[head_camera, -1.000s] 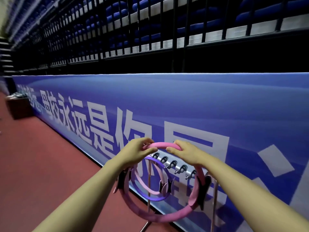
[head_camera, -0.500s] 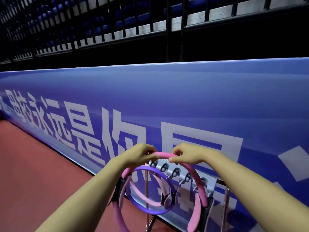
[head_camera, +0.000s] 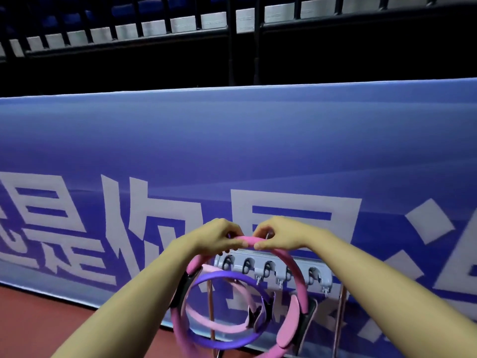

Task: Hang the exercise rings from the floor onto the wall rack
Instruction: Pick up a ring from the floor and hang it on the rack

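I hold a bright pink exercise ring (head_camera: 296, 275) by its top, my left hand (head_camera: 219, 236) and my right hand (head_camera: 276, 232) gripping it side by side. The ring hangs in front of the grey wall rack (head_camera: 320, 276), which carries a row of hooks. Its top sits just above the rack's upper edge. Behind it, a purple ring (head_camera: 219, 276) and a pale pink ring (head_camera: 219, 328) hang at the rack's left end. Black pads show on the rings' sides.
The rack stands on thin metal legs (head_camera: 339, 319) against a long blue banner wall (head_camera: 232, 151) with white characters. Red floor (head_camera: 38, 319) lies at lower left. Dark railings and seats (head_camera: 232, 34) rise above the wall.
My view has turned right and come closer to the rack. Both hands have slid together on the ring's top and lifted it slightly toward the hooks.
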### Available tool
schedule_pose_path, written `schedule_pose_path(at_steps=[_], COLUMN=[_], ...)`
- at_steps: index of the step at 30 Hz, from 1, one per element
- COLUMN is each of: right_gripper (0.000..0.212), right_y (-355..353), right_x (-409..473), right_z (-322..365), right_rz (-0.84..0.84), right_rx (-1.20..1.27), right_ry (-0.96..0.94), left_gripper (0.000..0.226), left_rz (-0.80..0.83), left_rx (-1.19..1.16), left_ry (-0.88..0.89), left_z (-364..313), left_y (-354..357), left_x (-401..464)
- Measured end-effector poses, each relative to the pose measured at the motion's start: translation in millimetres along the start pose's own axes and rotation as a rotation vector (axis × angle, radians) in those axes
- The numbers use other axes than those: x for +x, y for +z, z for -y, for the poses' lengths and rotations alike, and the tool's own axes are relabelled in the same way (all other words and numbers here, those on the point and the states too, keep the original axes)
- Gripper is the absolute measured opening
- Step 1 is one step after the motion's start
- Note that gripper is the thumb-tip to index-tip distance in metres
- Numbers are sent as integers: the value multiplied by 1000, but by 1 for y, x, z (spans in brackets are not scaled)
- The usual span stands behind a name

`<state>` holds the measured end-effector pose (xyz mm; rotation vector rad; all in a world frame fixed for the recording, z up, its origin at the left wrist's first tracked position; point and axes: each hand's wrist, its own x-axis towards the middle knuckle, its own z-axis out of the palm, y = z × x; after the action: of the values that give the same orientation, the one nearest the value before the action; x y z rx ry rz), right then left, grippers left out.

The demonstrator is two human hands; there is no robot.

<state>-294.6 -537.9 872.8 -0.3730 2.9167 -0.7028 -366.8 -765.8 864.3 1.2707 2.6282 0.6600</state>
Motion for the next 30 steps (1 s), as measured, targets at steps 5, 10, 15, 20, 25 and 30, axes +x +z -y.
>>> schedule_pose_path(at_steps=[5, 10, 15, 20, 25, 30], right_gripper=[24, 25, 26, 27, 27, 23], right_y=[24, 42, 54, 72, 94, 111], right_x=[10, 10, 10, 10, 14, 26], right_z=[9, 8, -4, -23, -46, -69], right_rz=[-47, -72, -93, -87, -67, 0], right_rx=[-21, -97, -151, -138, -79, -22], right_ry=[92, 156, 193, 237, 268, 306], left_gripper=[28, 33, 36, 30, 36, 29], left_rz=[73, 139, 172, 226, 195, 248], left_rx=[10, 8, -19, -41, 53, 77], left_ry=[66, 90, 80, 71, 54, 39], left_z=[30, 52, 57, 64, 70, 81], left_y=[0, 14, 30, 52, 74, 94], left_x=[10, 25, 37, 45, 56, 72])
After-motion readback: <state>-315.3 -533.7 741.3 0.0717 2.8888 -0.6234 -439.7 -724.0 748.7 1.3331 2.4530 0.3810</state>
